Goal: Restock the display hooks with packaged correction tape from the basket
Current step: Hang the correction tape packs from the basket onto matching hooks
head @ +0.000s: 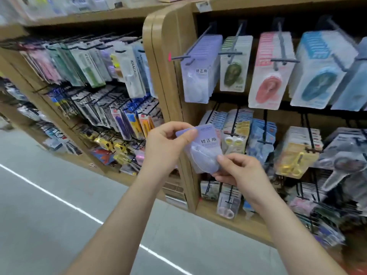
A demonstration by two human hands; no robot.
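One purple tape pack (204, 147) is pinched (left hand (164, 148) atop, right hand (240, 172) below).

Behind my right hand (241, 171): a wooden shelf unit (168, 86) with rounded corner. Left of my left hand (164, 147): a second wooden shelf run (89, 16). Below both: grey floor (39, 225), white line (59, 198).

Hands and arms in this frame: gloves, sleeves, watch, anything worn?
Nothing worn that shows. The left hand and right hand are bare: no gloves, rings, watch or wristband. Both arms are uncovered down to the bottom edge of the frame, and no sleeve is in view.
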